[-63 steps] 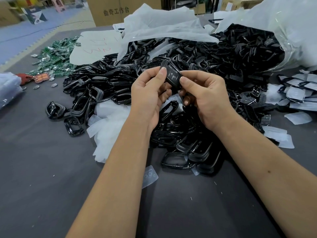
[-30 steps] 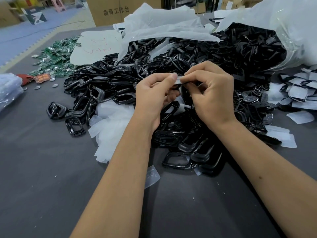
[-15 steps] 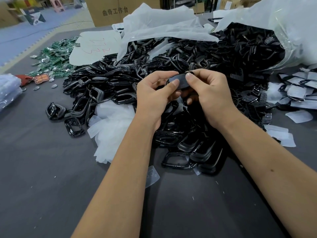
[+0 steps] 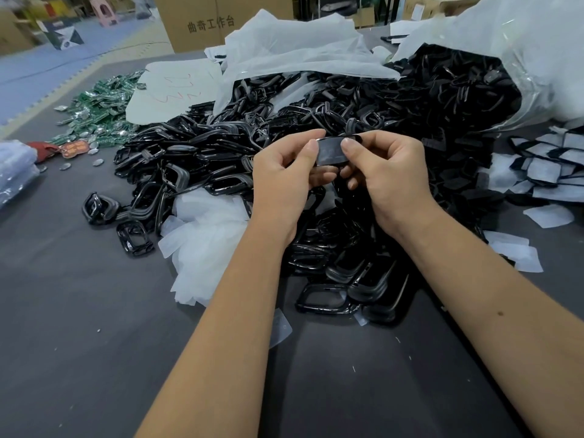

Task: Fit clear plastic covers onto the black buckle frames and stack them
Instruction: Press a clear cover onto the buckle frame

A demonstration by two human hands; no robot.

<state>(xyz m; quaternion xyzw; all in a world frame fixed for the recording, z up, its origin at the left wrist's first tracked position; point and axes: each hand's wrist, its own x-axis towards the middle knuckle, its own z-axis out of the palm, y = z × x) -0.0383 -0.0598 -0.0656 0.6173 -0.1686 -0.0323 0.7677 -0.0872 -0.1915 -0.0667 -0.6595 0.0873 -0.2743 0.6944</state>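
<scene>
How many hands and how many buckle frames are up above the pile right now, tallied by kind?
Hands: 2, the left hand and the right hand.
Frames: 1, the black buckle frame pinched between both hands.
Total: 3.

A factory assembly workshop: bulk black buckle frames (image 4: 363,102) heaped beside circuit boards (image 4: 101,99) and cardboard cartons (image 4: 202,23).

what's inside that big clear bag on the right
Black frames fill the bag and spill from its mouth onto the table. Its far end is hidden.
</scene>
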